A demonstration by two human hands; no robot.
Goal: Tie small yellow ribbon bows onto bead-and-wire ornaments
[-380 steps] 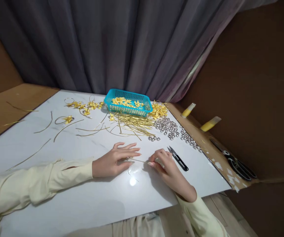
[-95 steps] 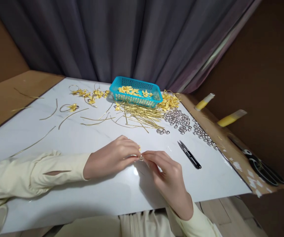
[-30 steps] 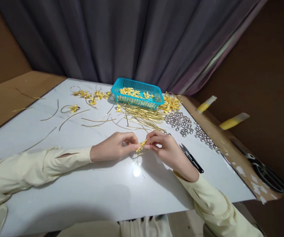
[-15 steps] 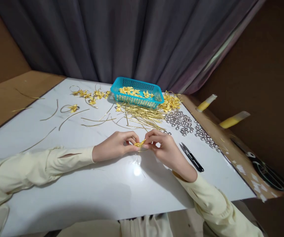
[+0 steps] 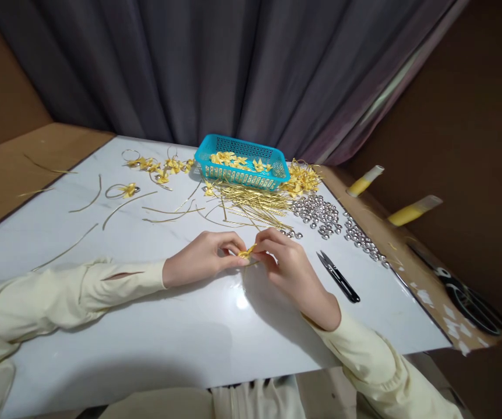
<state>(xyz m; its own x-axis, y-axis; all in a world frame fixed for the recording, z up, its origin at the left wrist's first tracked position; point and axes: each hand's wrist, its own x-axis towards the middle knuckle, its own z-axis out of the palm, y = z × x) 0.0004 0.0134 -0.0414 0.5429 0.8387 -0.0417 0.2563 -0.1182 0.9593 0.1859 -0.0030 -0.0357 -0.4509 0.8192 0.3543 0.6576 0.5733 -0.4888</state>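
Note:
Over the middle of the white board, my left hand (image 5: 205, 256) pinches a small yellow ribbon flower (image 5: 246, 252) between thumb and fingers. From the other side, the fingertips of my right hand (image 5: 288, 265) are closed at the same flower and its thin gold wire (image 5: 253, 263). Exactly which part the right fingers grip is hidden. Beyond the hands lies a pile of cut gold wires (image 5: 255, 203). Small silver bells or beads (image 5: 318, 214) are heaped to the right of them. Black thread snips (image 5: 338, 277) rest beside my right hand.
A turquoise basket (image 5: 243, 178) at the back holds yellow flowers, with more flowers (image 5: 302, 177) piled at its right. Finished-looking wired flowers (image 5: 159, 166) and loose wires lie left. Two yellow tubes (image 5: 414, 210) and large scissors (image 5: 469, 299) sit along the right side.
My right hand has turned slightly, its wrist shifting left and down. The flower tilts more upward on its right, and the wire below it hangs differently. My left hand stays almost still.

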